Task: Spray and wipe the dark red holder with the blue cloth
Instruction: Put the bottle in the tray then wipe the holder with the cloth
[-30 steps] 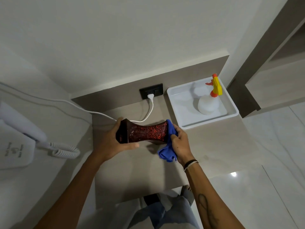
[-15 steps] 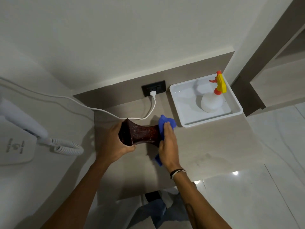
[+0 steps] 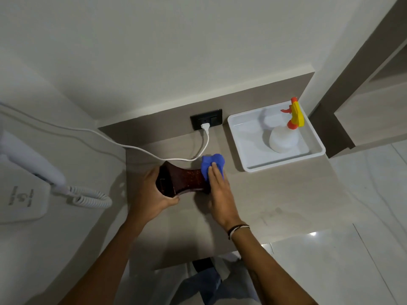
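Now, step: wiping; the white spray bottle stands parked in the white tray.
Holder: dark red glittery holder lies sideways at the grey bench, between both hands.
Left hand: curled round its wide end, gripping.
Right hand: fingers flat, pressing the crumpled blue cloth on the other end.
Next, likely: draw the cloth along the waist and turn the holder to its unwiped faces.

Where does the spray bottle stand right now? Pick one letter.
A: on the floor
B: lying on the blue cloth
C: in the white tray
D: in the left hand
C: the spray bottle stands upright inside the white tray, its yellow and orange trigger head toward the wall.
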The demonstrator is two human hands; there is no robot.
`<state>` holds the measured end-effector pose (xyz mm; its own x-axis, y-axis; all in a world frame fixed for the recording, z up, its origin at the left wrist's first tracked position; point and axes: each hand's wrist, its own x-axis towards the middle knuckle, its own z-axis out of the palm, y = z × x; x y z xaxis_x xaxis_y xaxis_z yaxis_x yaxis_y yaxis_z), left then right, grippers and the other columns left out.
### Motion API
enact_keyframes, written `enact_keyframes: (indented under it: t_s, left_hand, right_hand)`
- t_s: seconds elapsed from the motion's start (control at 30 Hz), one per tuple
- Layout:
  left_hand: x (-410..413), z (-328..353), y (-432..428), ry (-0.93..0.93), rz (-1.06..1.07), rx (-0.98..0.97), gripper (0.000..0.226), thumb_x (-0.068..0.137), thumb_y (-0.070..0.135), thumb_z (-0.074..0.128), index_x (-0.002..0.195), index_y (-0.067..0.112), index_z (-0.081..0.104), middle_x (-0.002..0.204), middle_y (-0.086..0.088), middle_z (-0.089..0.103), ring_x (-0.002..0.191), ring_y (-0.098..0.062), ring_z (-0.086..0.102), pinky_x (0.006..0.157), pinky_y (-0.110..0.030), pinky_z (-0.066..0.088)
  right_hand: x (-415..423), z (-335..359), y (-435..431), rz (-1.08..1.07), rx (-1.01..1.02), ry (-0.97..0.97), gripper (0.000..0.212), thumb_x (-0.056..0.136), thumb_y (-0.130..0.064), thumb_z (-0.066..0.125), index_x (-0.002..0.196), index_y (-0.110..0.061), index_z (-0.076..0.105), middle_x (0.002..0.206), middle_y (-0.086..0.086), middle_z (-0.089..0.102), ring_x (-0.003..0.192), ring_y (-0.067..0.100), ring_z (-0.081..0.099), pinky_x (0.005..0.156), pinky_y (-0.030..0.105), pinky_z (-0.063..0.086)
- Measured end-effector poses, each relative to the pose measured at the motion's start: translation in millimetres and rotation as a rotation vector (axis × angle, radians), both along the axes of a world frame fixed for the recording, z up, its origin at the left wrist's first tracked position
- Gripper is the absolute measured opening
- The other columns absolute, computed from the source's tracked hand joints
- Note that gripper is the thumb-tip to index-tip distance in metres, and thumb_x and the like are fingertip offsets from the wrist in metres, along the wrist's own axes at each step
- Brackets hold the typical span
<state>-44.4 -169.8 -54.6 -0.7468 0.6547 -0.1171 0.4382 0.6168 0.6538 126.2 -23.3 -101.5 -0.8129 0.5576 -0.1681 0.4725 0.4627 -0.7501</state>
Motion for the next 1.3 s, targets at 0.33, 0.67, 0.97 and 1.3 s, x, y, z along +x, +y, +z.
enact_keyframes:
  t_s: [0.33, 0.67, 0.97, 1.3]
  left_hand:
    - [-4, 6, -2, 0.006, -0.017, -0.033, 0.085, 0.047, 0.026, 0.102, 0.123, 0.016, 0.067, 0.116, -0.001, 0.072, 0.104, -0.020, 0.070, 0.089, -0.038, 0.057]
    - [-3, 27, 27, -0.276, 0.100, -0.075, 0.088, 0.064, 0.095, 0.061, 0.139, 0.050, 0.056, 0.126, 0.029, 0.069, 0.114, 0.003, 0.066, 0.086, -0.013, 0.049]
    - [-14, 13, 6, -0.235, -0.205, -0.196, 0.152, 0.040, 0.068, 0.100, 0.165, 0.036, 0.020, 0.166, 0.003, 0.037, 0.150, -0.016, 0.041, 0.122, -0.047, 0.040]
    - [-11, 10, 23, -0.039, -0.178, 0.009, 0.068, 0.051, 0.039, 0.090, 0.111, 0.050, 0.062, 0.106, 0.030, 0.071, 0.101, 0.008, 0.068, 0.084, -0.011, 0.052]
  right_hand:
    - [11, -16, 8, 0.035, 0.102, 0.046, 0.085, 0.094, 0.019, 0.044, 0.169, -0.009, 0.015, 0.179, 0.003, 0.005, 0.167, 0.028, 0.010, 0.136, 0.044, 0.014]
    - [8, -2, 43, -0.536, -0.725, 0.288, 0.068, 0.094, 0.019, 0.034, 0.153, -0.009, 0.053, 0.145, 0.013, 0.063, 0.119, 0.011, 0.070, 0.108, 0.033, 0.058]
    - [-5, -1, 42, -0.421, -0.400, 0.205, 0.073, 0.097, 0.014, 0.042, 0.166, -0.008, 0.030, 0.170, 0.010, 0.035, 0.157, 0.020, 0.035, 0.131, 0.025, 0.022]
    - [-21, 18, -42, 0.102, -0.181, 0.321, 0.095, 0.091, 0.010, 0.043, 0.171, -0.022, 0.003, 0.181, -0.002, -0.001, 0.168, 0.012, 0.001, 0.137, 0.041, 0.011]
